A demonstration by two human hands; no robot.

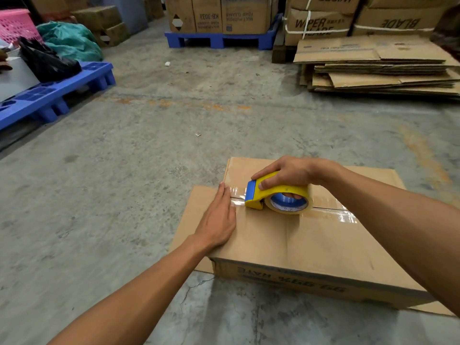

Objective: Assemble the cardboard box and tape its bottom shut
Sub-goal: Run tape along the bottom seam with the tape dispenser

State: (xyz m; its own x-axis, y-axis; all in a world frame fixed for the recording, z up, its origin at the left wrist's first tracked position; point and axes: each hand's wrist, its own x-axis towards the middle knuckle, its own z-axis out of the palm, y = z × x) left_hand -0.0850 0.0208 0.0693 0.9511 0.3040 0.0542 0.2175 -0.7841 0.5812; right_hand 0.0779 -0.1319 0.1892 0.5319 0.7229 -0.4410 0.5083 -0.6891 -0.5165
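Looking down from your head camera, you've got the cardboard box (311, 235) flipped bottom-up on the concrete floor (124, 183), low and right of centre in the view. Your right hand (288, 174) is curled closed over the yellow tape dispenser (271, 192), fingers wrapped over the top and down through the blue core of the tape roll (288, 204). The dispenser sits on the centre seam (328, 209), blue blade end pointing toward the box's left edge and just short of it.

Your left hand (219, 220) lies flat and open, palm down, gripping nothing, pressed onto the box top at that left edge, fingertips (222, 189) right at the corner where the seam ends. A shiny strip of clear tape (346, 216) runs along the seam to the right of the dispenser, and more glossy tape shows between the blade and your left fingers. A loose flap (199, 202) spreads out flat on the floor past the left side of the box, partly under your left hand.

Printed lettering on the near side wall reads upside down. Further out: a stack of flattened cardboard (380, 68) at upper right, strapped cartons (321, 21) behind it, a blue pallet (221, 41) carrying boxes at top centre, and another blue pallet (54, 93) at left with a black bag (47, 61), a green bag (72, 41) and a pink basket (16, 23).
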